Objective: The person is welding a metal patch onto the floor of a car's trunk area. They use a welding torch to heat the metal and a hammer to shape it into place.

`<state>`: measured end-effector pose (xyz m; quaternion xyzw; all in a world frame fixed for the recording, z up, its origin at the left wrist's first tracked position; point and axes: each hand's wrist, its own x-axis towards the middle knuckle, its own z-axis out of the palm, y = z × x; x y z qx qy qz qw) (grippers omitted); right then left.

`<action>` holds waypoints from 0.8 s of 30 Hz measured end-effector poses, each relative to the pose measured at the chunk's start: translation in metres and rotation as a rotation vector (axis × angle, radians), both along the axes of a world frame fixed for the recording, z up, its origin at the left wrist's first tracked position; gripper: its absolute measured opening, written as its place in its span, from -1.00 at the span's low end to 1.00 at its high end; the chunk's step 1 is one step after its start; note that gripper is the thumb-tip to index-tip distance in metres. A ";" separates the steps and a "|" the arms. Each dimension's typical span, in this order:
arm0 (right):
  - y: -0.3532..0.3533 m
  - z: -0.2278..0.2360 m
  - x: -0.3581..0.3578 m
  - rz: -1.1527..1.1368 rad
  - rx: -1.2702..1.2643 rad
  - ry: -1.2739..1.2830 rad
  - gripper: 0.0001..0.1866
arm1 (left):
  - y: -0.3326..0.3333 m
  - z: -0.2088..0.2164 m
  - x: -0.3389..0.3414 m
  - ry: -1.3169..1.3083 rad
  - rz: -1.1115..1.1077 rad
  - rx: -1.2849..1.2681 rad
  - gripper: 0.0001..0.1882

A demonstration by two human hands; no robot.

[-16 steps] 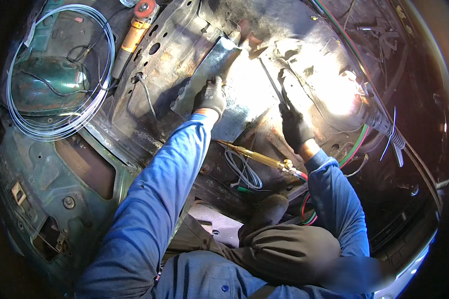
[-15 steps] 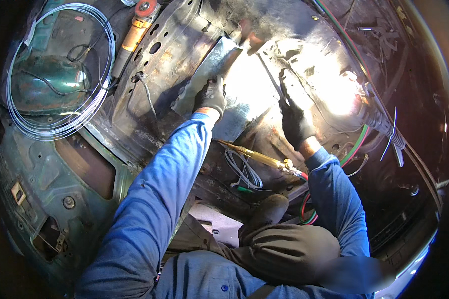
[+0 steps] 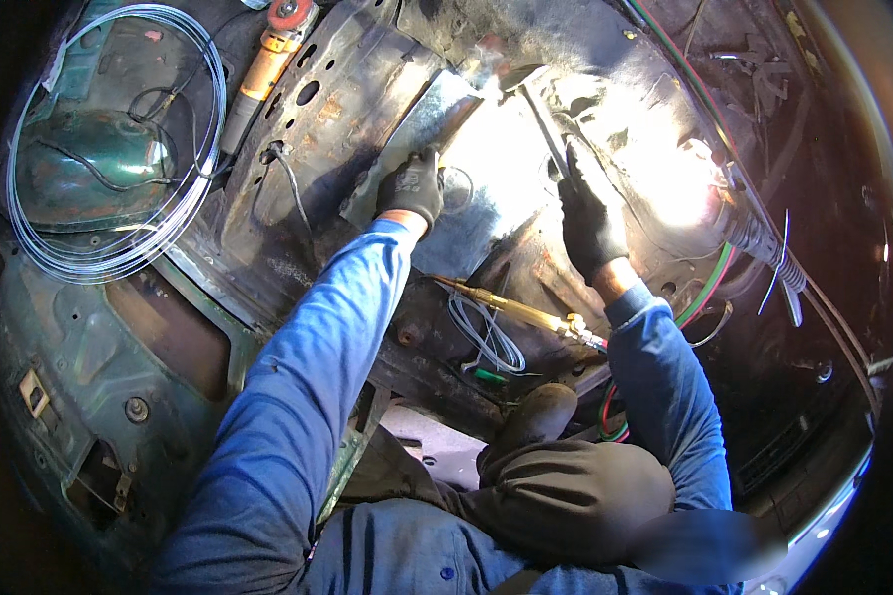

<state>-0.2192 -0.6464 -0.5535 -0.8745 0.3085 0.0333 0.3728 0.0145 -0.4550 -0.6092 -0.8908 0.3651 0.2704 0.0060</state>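
Observation:
Both my hands wear dark gloves over a bare sheet-metal panel (image 3: 466, 243) lying on the stripped car floor. My left hand (image 3: 412, 188) is closed in a fist on the panel's left part; what it grips, if anything, is hidden. A faint ring shape shows on the metal beside its thumb. My right hand (image 3: 592, 218) is wrapped round the handle of a hammer (image 3: 543, 117), whose head points away from me near the panel's far edge. Glare washes out much of the panel between the hands.
Nearer me lie a brass torch (image 3: 516, 309) with red and green hoses and a small wire coil (image 3: 486, 337). A bright lamp (image 3: 704, 188) stands at right. Far left are a large wire coil (image 3: 20, 198) and an orange angle grinder (image 3: 268, 69).
The hammer's head has shifted slightly away and to the right, with my right hand turning a little. My left hand has moved slightly left. The ring shape now shows beside it.

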 end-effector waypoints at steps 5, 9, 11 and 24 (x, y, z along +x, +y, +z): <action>0.001 0.015 -0.032 0.075 -0.188 -0.118 -0.37 | 0.031 -0.014 -0.001 0.045 0.070 -0.135 -0.62; 0.006 0.022 -0.030 -0.016 0.029 0.078 -0.42 | 0.034 -0.019 -0.004 0.032 0.052 -0.164 -0.64; 0.002 -0.002 -0.054 0.137 -0.269 0.062 -0.42 | 0.002 -0.001 -0.012 0.080 0.052 -0.123 -0.62; 0.005 0.015 0.015 0.020 -0.134 -0.346 -0.46 | 0.006 -0.021 0.007 -0.139 -0.118 -0.135 -0.63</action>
